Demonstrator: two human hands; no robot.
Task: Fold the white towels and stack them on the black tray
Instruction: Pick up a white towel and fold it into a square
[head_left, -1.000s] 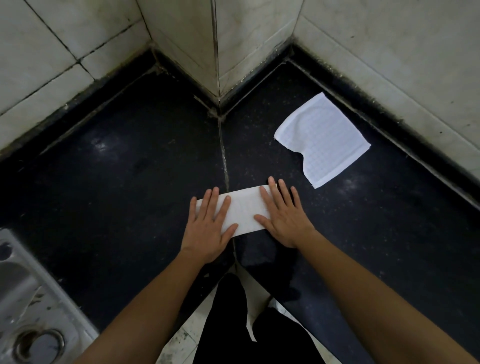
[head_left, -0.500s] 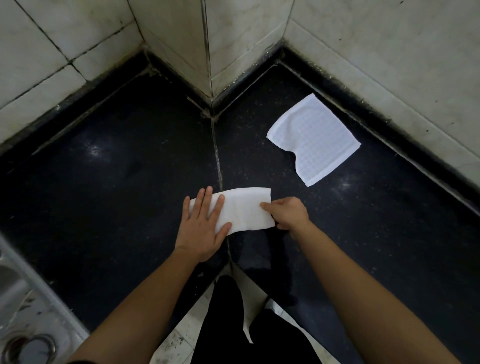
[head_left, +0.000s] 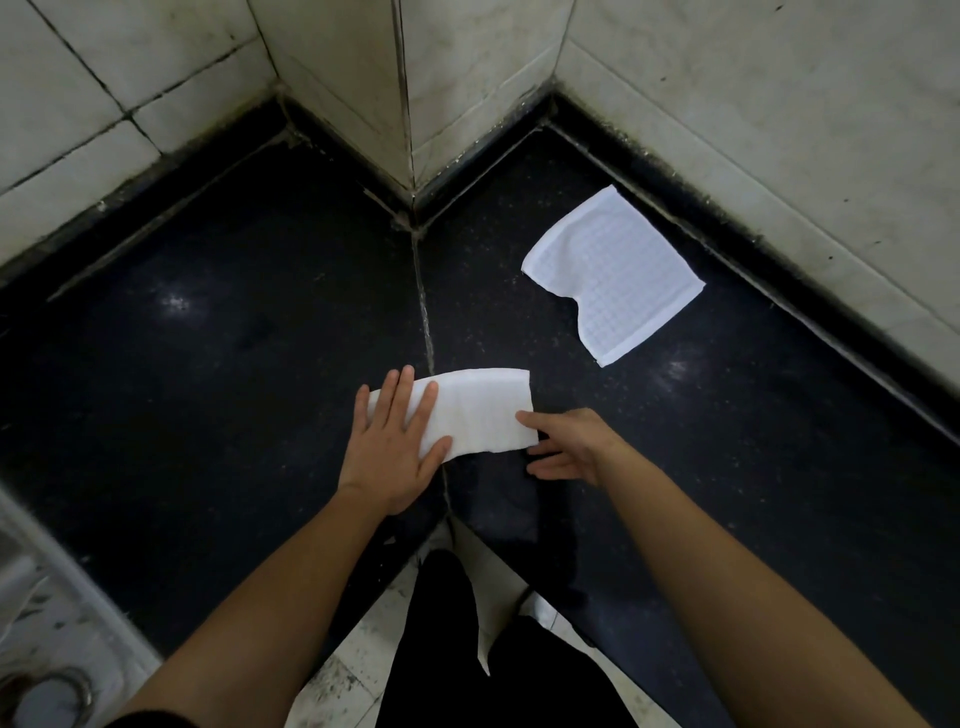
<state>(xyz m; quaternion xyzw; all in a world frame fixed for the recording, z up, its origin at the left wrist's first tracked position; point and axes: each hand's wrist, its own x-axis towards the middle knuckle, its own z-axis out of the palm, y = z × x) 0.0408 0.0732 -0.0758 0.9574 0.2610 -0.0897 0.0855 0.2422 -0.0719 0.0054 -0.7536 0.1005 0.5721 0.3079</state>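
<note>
Both our palms lay flat on the folded towel (head_left: 478, 410) a second ago. Our right hand (head_left: 571, 447) has since pinched its right end and now loosens, fingers spread, thumb tip just touching the near corner, gripping nothing. The next fold seems close. Our left hand (head_left: 395, 441) presses flat on the left end, pinning it to the black counter (head_left: 234, 338). The other towel (head_left: 613, 275) lies unfolded by the wall (head_left: 779, 130).

On the bench (head_left: 234, 364), just behind its front corner, a folded towel (head_left: 478, 408). Flat on that towel's left end, the left hand (head_left: 392, 441); at its right end, touching the near corner, the right hand (head_left: 569, 441). Farther back and right, near the bench's right rear edge, an open towel (head_left: 618, 275). At the front left, a sink (head_left: 47, 649).
</note>
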